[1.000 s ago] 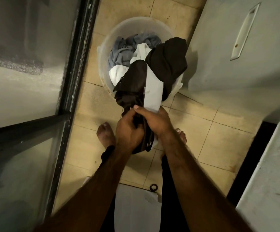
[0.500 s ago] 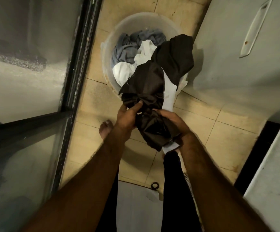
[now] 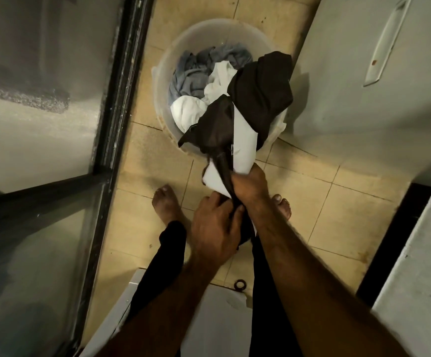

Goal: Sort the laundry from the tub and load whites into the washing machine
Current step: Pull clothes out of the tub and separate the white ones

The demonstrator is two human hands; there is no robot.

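1. Head view: a person stands barefoot on a tiled floor (image 3: 142, 155) and looks down at both hands.
2. The tub (image 3: 161, 81) is round and pale. It stands on the floor in front of the feet (image 3: 165, 202), between a dark door frame (image 3: 116, 99) at the left edge of the floor and a grey door (image 3: 338, 73) with a long handle (image 3: 387, 39) at the right.
3. In the tub lie blue-grey clothes (image 3: 196, 70) at the far side and white clothes (image 3: 187, 110) at the near side.
4. A dark garment (image 3: 260, 91) hangs over the right rim of the tub. Together with a white cloth (image 3: 244, 143) it stretches out of the tub toward the hands.
5. The right hand (image 3: 250, 186) has its fingers curled round the dark garment and the white cloth, above the floor just before the tub.
6. The left hand (image 3: 214, 228) is just beside it, nearer to the body. Its curled fingers grip the lower bunch of the same dark garment.
7. A small dark ring (image 3: 240, 284) lies on the floor, at the edge of a white thing (image 3: 217, 323) at the bottom; what this thing is, I cannot tell.
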